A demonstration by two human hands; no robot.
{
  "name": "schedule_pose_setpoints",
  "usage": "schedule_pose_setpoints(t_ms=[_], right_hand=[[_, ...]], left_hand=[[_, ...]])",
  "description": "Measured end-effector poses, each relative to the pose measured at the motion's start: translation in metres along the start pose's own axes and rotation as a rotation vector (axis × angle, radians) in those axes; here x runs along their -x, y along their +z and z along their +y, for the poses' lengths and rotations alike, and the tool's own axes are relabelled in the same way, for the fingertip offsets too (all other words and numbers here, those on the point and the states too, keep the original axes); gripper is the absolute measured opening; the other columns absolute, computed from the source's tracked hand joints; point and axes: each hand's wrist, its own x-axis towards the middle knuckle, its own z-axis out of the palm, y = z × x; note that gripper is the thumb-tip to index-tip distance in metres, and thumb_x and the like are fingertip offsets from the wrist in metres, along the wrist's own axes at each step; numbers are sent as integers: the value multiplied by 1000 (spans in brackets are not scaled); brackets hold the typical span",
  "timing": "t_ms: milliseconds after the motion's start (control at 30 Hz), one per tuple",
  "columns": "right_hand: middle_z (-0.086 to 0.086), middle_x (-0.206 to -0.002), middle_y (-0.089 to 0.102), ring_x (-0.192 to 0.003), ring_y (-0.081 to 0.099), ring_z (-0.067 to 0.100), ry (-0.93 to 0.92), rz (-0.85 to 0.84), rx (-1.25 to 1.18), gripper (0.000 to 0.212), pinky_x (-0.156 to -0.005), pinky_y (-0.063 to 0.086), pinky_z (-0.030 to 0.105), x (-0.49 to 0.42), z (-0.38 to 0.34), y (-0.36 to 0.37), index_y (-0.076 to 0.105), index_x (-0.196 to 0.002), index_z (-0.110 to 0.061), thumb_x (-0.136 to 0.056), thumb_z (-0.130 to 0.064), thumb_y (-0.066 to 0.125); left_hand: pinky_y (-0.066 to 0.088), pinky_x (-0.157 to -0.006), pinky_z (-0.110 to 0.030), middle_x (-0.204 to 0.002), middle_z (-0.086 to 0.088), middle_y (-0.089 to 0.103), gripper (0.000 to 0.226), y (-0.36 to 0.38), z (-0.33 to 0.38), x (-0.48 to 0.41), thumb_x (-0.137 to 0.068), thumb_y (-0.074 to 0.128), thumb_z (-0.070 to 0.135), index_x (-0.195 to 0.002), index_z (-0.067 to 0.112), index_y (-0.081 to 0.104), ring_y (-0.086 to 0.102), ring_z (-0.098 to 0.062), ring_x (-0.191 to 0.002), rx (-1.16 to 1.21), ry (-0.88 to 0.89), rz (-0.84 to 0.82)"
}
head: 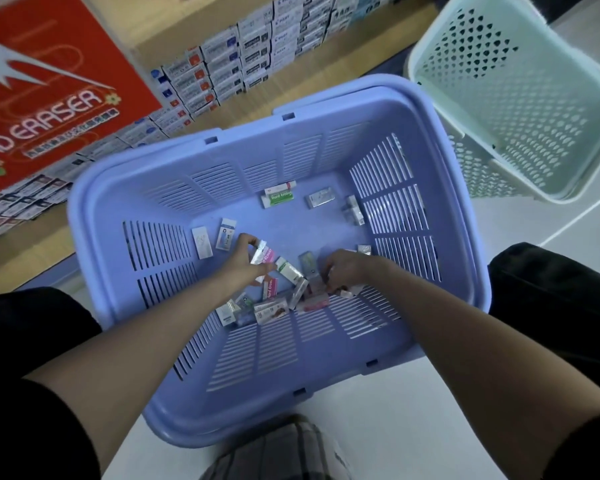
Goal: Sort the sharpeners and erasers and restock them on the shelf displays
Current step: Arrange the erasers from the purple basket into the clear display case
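Mostly erasers (279, 199) in blue basket (92, 209)

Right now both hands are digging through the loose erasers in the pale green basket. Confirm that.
Wrong basket. The head view shows the left hand, holding a pink-labelled eraser, and the right hand among the loose erasers in the lilac basket; the pale green basket stands beside it.

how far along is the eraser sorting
Early to midway. Done: rows of boxes already stand on the shelf. In hand: the left hand pinches a few wrapped erasers; the right hand digs in the pile. Left: many loose packets lie across the purple basket; the green basket looks empty.
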Motion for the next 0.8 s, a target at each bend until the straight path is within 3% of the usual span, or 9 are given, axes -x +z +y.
schedule_pose_setpoints(t_ms=[167,233,333,433,600,733,800], right_hand=[[15,-83,65,-63,54,19,-35,-82,18,25,-51,42,19,13,-13,1,68,-101,0,-78,3,61],[16,-95,66,-71,56,19,-60,-61,-41,26,-57,44,22,18,-15,1,68,-102,-1,-77,5,62],[12,-86,63,-71,56,17,-107,28,-369,25,-59,44,24,36,-13,1,64,-107,2,-85,7,55],[17,-95,63,-80,61,22,-197,149,-704,31,-64,47,21,62,-17,-4,61,-109,-4,-89,13,44],[7,-75,67,-75,67,18,-382,99,-1146,24,-66,53,22,108,-45,-8,58,-93,-11,-85,11,55],[1,-57,59,-48,56,9,-489,224,-1206,19,-52,48,22,142,-81,4,51,-75,-13,-87,-2,61],[1,-54,57,-47,56,10,-511,309,-1203,22,-50,50,22,160,-101,12,49,-72,-10,-90,-9,60]], left_hand=[[48,-63,-24,-128,-11,43,42,-11,9,8,-88,63,8,-112,20,31,64,-18,-73,64,-5,20],[47,-64,-27,-129,-16,50,40,-17,13,14,-88,62,8,-111,19,32,65,-18,-76,72,9,23],[48,-68,-28,-118,-13,60,33,-23,23,28,-89,60,5,-110,17,37,65,-16,-77,101,20,-2],[51,-76,-29,-104,-10,64,27,-31,37,48,-91,57,4,-113,15,44,65,-17,-80,164,8,-52],[53,-73,-28,-98,-6,68,23,-43,60,91,-87,65,17,-108,13,56,67,-17,-82,147,81,-101],[53,-73,-26,-98,-2,69,29,-45,77,136,-84,68,27,-108,15,56,68,-15,-83,169,201,-91],[52,-77,-29,-95,1,70,26,-45,83,160,-84,68,29,-104,18,56,68,-15,-85,167,277,-95]])
